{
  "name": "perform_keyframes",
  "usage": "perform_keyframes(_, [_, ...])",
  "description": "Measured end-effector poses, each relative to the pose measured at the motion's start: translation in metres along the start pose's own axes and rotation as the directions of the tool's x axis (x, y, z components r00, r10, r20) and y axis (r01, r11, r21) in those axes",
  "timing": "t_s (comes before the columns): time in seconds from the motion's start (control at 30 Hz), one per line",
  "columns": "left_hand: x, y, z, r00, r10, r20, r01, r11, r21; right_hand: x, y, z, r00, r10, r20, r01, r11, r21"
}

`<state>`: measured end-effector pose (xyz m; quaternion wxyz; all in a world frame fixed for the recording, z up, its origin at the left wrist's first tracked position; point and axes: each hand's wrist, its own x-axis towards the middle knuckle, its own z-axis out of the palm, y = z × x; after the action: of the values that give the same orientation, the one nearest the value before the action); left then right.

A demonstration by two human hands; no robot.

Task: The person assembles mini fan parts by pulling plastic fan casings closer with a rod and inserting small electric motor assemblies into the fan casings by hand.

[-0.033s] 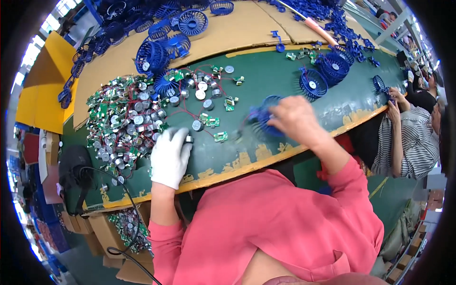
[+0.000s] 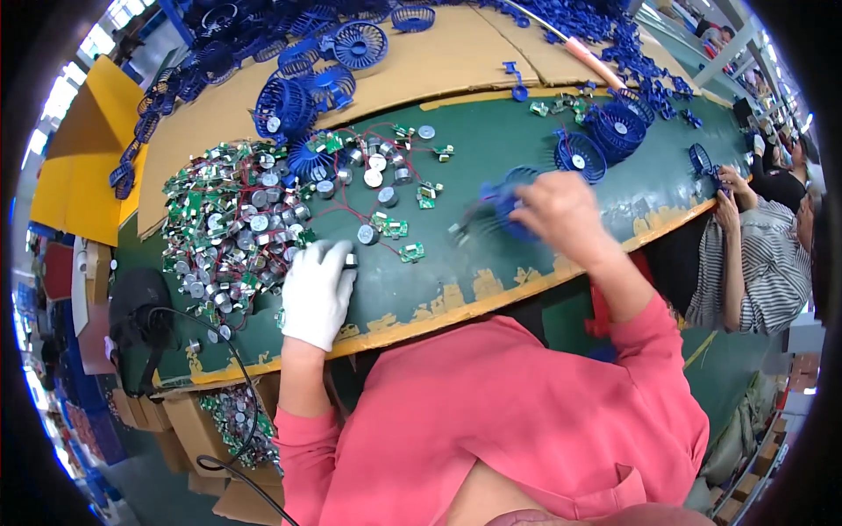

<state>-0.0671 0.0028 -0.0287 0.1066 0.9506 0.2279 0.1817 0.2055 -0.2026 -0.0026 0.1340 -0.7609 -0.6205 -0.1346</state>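
Observation:
In its white glove, my left hand point(image 2: 317, 294) rests at the edge of the pile. A small silver motor point(image 2: 351, 260) shows at its fingertips, pinched there. My right hand point(image 2: 561, 215), bare, is closed on the rim of a blue fan housing point(image 2: 507, 202), held over the green table and smeared by motion. A blurred small part point(image 2: 459, 232) dangles at the housing's left side. Beside my left hand lies the heap of motors wired to green circuit boards point(image 2: 232, 228). A loose motor point(image 2: 368, 234) and a circuit board point(image 2: 411, 252) lie between my hands.
Blue fan housings point(image 2: 579, 158) with motors in them stand beyond my right hand. More housings point(image 2: 285, 105) and small blue parts lie on cardboard point(image 2: 456, 53) at the back. A co-worker in a striped top point(image 2: 763, 263) handles a blue part at right. A black cable point(image 2: 250, 386) hangs at left.
My right hand has moved a little to the right with the blue fan housing. My left hand stays nearly in place at the heap.

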Motion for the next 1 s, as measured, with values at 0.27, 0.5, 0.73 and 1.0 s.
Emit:
perform_keyframes(0.27, [0.002,0.006,0.006,0.993,0.106,-0.058,-0.111,0.988,-0.110,-0.009,0.102,-0.014,0.959,0.268,-0.091,-0.283,0.900,-0.333])
perform_keyframes(0.5, [0.016,0.049,0.001,0.890,0.433,-0.147,-0.427,0.674,-0.603,0.088,0.066,0.016,0.998,0.060,-0.020,-0.060,0.998,-0.018])
perform_keyframes(0.73, [0.006,0.053,0.041,0.844,0.528,0.099,-0.254,0.555,-0.792,0.209,0.021,0.102,0.996,-0.067,-0.055,0.073,0.989,0.128])
perform_keyframes(1.0, [0.007,0.052,0.037,0.873,0.431,0.231,-0.093,0.610,-0.787,0.278,0.042,0.171,0.965,-0.159,-0.211,0.141,0.985,-0.099])
